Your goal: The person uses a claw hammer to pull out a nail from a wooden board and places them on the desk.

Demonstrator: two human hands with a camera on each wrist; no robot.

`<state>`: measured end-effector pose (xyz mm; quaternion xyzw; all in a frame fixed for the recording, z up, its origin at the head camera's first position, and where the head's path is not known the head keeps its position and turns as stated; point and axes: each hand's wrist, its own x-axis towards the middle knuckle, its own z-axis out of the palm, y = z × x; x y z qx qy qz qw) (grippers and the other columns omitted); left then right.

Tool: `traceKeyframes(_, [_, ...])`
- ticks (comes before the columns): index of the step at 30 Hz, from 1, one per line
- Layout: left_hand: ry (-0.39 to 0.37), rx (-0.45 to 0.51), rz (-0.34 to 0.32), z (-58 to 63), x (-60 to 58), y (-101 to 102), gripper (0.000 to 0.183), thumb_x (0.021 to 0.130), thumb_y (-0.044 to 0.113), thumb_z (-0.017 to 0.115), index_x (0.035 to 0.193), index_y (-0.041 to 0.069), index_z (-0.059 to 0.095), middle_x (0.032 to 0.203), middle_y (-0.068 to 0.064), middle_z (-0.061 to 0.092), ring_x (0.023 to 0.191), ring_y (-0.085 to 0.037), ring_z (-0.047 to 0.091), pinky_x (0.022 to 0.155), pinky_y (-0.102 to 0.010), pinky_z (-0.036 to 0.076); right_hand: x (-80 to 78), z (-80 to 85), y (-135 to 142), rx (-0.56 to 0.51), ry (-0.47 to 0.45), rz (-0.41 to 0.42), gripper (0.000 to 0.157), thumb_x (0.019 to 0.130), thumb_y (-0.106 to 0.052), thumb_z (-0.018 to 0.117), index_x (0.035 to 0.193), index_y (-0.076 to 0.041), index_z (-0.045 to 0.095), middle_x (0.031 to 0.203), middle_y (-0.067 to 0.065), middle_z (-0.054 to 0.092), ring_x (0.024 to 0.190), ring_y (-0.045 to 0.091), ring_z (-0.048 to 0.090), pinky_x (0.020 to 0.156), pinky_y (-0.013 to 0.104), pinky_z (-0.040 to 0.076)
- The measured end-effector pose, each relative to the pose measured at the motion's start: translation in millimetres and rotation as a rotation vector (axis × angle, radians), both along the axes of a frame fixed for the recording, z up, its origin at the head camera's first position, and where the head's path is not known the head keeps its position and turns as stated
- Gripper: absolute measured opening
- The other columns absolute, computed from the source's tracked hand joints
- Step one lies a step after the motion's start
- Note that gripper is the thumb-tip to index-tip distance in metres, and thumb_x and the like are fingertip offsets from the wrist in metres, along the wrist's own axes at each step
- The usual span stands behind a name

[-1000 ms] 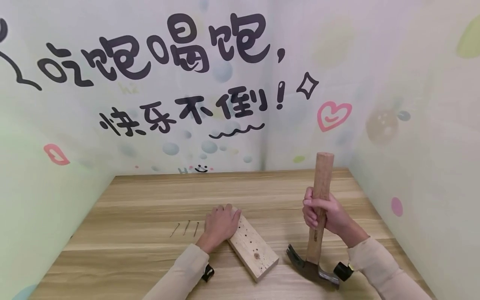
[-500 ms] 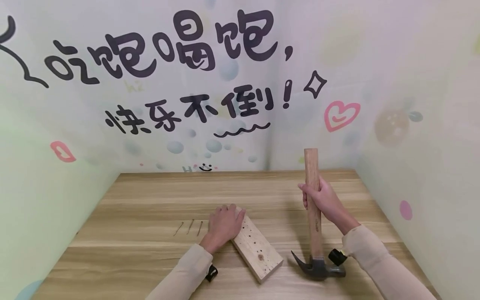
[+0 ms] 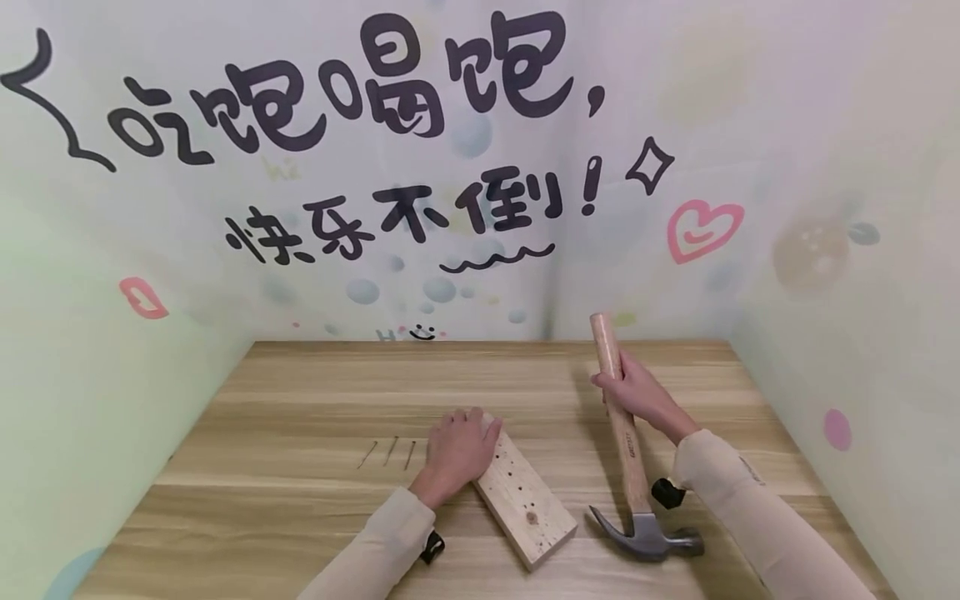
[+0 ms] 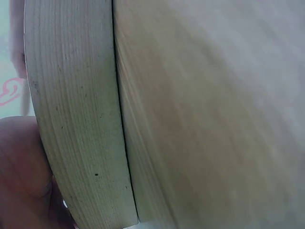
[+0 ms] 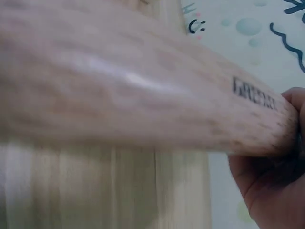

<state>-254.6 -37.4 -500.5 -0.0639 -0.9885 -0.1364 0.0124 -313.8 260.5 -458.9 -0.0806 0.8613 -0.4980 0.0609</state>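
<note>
Palm down over the far end of a pale wooden block [image 3: 534, 500], my left hand [image 3: 459, 450] grips it. Several small dark holes and a knot mark the block's top. The left wrist view shows the block's long grained side [image 4: 78, 109] with part of the hand [image 4: 21, 167] against it. My right hand [image 3: 647, 393] holds a claw hammer [image 3: 628, 458] by the upper part of its wooden handle. The steel head hangs at the bottom, claw to the left and striking face to the right. In the right wrist view the handle [image 5: 119, 90] fills much of the picture.
Three nails [image 3: 391, 451] lie side by side on the wood-grain table [image 3: 300, 400], left of my left hand. A white printed backdrop [image 3: 330, 300] with dark lettering rises behind the table, and pale walls stand at both sides.
The hammer has turned in my right hand: its handle top has swung left, and its head now shows in profile. My left hand stays on the block. The whole head view has shifted slightly.
</note>
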Motion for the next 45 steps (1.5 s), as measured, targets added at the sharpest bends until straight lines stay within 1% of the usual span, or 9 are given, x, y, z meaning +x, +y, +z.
traceKeyframes(3, [0.004, 0.004, -0.002, 0.2, 0.0, 1.8, 0.063, 0.104, 0.056, 0.030, 0.134, 0.007, 0.057, 0.128, -0.021, 0.061, 0.120, -0.041, 0.056, 0.096, -0.058, 0.045, -7.4, -4.4, -1.5, 0.148, 0.015, 0.041, 0.038, 0.094, -0.020, 0.059, 0.121, 0.003, 0.045, 0.086, 0.015, 0.056, 0.066, 0.020, 0.058, 0.054, 0.032, 0.050])
traceKeyframes(6, [0.007, 0.009, -0.006, 1.3, 0.5, 3.2, 0.062, 0.104, 0.055, 0.031, 0.133, 0.007, 0.057, 0.126, -0.021, 0.061, 0.118, -0.041, 0.056, 0.095, -0.057, 0.046, -13.3, -8.7, -4.4, 0.259, -0.002, 0.093, 0.032, 0.092, -0.022, 0.058, 0.109, 0.003, 0.046, 0.078, 0.012, 0.053, 0.059, 0.019, 0.054, 0.046, 0.030, 0.047])
traceKeyframes(12, [0.019, 0.008, -0.015, 3.9, 2.3, 5.4, 0.061, 0.104, 0.055, 0.032, 0.132, 0.007, 0.058, 0.124, -0.021, 0.062, 0.115, -0.040, 0.058, 0.093, -0.057, 0.047, -17.6, -17.0, -7.8, 0.391, -0.044, 0.109, 0.030, 0.093, -0.023, 0.058, 0.102, 0.003, 0.046, 0.080, 0.013, 0.055, 0.059, 0.020, 0.056, 0.046, 0.030, 0.049])
traceKeyframes(20, [0.028, 0.014, -0.006, 5.9, 4.0, 6.1, 0.057, 0.104, 0.052, 0.036, 0.130, 0.007, 0.059, 0.123, -0.020, 0.062, 0.115, -0.040, 0.057, 0.093, -0.058, 0.046, -17.7, -20.8, -12.6, 0.481, -0.054, 0.092, 0.035, 0.091, -0.029, 0.065, 0.098, -0.001, 0.046, 0.083, 0.013, 0.057, 0.066, 0.021, 0.058, 0.052, 0.030, 0.049])
traceKeyframes(28, [0.030, 0.004, -0.011, 6.7, 6.0, 5.3, 0.057, 0.104, 0.052, 0.036, 0.131, 0.007, 0.059, 0.123, -0.021, 0.062, 0.114, -0.040, 0.057, 0.092, -0.058, 0.047, -16.1, -23.7, -15.7, 0.492, -0.090, 0.071, 0.039, 0.092, -0.032, 0.067, 0.100, -0.002, 0.045, 0.084, 0.014, 0.056, 0.062, 0.023, 0.058, 0.047, 0.032, 0.049])
traceKeyframes(35, [0.032, -0.009, -0.011, 6.5, 6.9, 3.5, 0.057, 0.104, 0.052, 0.035, 0.130, 0.007, 0.059, 0.121, -0.020, 0.063, 0.112, -0.039, 0.059, 0.089, -0.056, 0.048, -14.0, -29.3, -19.5, 0.522, -0.058, 0.062, 0.043, 0.093, -0.033, 0.066, 0.107, 0.002, 0.046, 0.085, 0.015, 0.057, 0.066, 0.023, 0.058, 0.052, 0.032, 0.048])
traceKeyframes(39, [0.033, -0.012, -0.010, 5.1, 6.8, 1.7, 0.057, 0.104, 0.053, 0.035, 0.128, 0.007, 0.060, 0.119, -0.020, 0.064, 0.112, -0.039, 0.059, 0.089, -0.056, 0.048, -13.4, -32.2, -22.2, 0.549, -0.037, 0.062, 0.043, 0.094, -0.033, 0.065, 0.107, 0.002, 0.045, 0.083, 0.015, 0.057, 0.065, 0.023, 0.058, 0.053, 0.032, 0.047])
traceKeyframes(43, [0.036, -0.008, -0.008, 2.9, 5.7, -0.3, 0.057, 0.104, 0.053, 0.035, 0.128, 0.007, 0.060, 0.119, -0.020, 0.064, 0.111, -0.039, 0.059, 0.089, -0.056, 0.048, -13.8, -34.0, -24.2, 0.549, -0.030, 0.055, 0.041, 0.094, -0.034, 0.066, 0.103, 0.000, 0.046, 0.080, 0.013, 0.056, 0.063, 0.023, 0.057, 0.052, 0.032, 0.046])
traceKeyframes(45, [0.038, -0.009, -0.008, 1.6, 4.6, -1.3, 0.057, 0.104, 0.053, 0.035, 0.128, 0.007, 0.060, 0.119, -0.020, 0.064, 0.111, -0.039, 0.059, 0.090, -0.056, 0.047, -14.1, -34.8, -25.0, 0.542, -0.037, 0.055, 0.043, 0.094, -0.035, 0.065, 0.105, 0.002, 0.046, 0.080, 0.013, 0.056, 0.064, 0.023, 0.056, 0.054, 0.033, 0.045])
